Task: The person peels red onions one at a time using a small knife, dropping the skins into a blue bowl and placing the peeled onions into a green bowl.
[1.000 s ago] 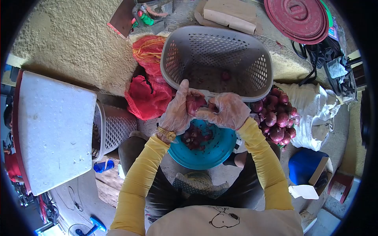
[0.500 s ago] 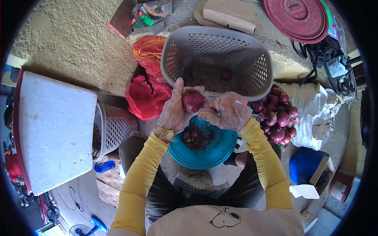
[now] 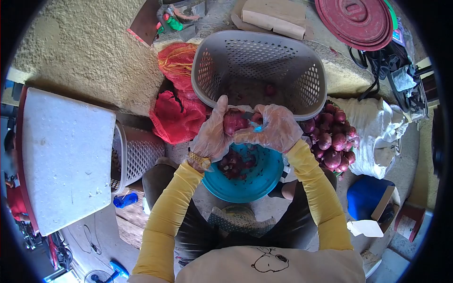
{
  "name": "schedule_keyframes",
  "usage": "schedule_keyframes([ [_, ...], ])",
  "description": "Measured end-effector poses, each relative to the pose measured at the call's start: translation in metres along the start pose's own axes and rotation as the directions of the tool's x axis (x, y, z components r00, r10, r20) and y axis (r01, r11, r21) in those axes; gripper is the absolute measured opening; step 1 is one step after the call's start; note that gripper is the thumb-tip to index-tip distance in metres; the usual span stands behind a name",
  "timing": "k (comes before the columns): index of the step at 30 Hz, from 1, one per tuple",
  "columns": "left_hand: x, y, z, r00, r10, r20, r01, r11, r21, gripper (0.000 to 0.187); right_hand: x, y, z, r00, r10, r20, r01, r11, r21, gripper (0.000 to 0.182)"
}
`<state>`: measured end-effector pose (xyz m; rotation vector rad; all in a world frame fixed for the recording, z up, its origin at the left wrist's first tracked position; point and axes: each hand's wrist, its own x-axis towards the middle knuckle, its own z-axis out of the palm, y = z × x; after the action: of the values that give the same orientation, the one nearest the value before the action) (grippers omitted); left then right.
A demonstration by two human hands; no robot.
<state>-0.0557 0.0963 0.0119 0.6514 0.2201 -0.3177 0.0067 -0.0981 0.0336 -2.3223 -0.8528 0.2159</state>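
In my gloved left hand (image 3: 213, 134) is a red onion (image 3: 235, 122), held above the basin with the thumb pointing up beside it. My right hand (image 3: 273, 128), also in a clear plastic glove, is closed on a small knife (image 3: 257, 128); a bit of its blue handle and a greyish blade by the onion show, the rest is covered by the fingers. Just below both hands sits a turquoise basin (image 3: 264, 181) with onion skins and trimmings (image 3: 236, 165) in it. Right of my right hand lies a pile of red onions (image 3: 332, 141).
A grey perforated basket (image 3: 259, 52) stands ahead, one onion (image 3: 269, 89) inside. Red mesh sacks (image 3: 177, 115) lie left of it, a white sack (image 3: 377, 137) to the right. A white foam lid (image 3: 68, 160) fills the far left. A blue container (image 3: 368, 195) stands at right.
My right hand has turned and moved closer to the onion, and the knife's blade has come up beside it. The left hand has shifted slightly with the onion.
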Motion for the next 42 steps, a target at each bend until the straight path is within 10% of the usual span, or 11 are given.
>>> schedule_keyframes([
  [30,-0.005,-0.002,-0.008,0.999,-0.038,0.006,0.039,0.996,-0.081,0.06,-0.002,0.004,0.013,0.99,-0.131,0.044,0.135,0.986,-0.101,0.049],
  [36,-0.006,-0.007,-0.019,0.942,0.324,0.083,-0.299,0.706,0.642,0.056,-0.005,-0.005,0.011,0.944,-0.284,0.165,0.301,0.95,-0.086,0.057],
  [38,-0.004,0.003,-0.006,0.957,0.076,-0.279,-0.089,0.995,-0.034,0.054,-0.006,-0.007,0.011,0.931,-0.25,0.266,0.288,0.95,-0.117,0.059],
  [42,0.0,0.002,-0.019,0.961,0.069,-0.267,-0.088,0.994,-0.061,0.05,-0.011,-0.005,0.018,0.919,-0.23,0.319,0.294,0.941,-0.168,0.062],
])
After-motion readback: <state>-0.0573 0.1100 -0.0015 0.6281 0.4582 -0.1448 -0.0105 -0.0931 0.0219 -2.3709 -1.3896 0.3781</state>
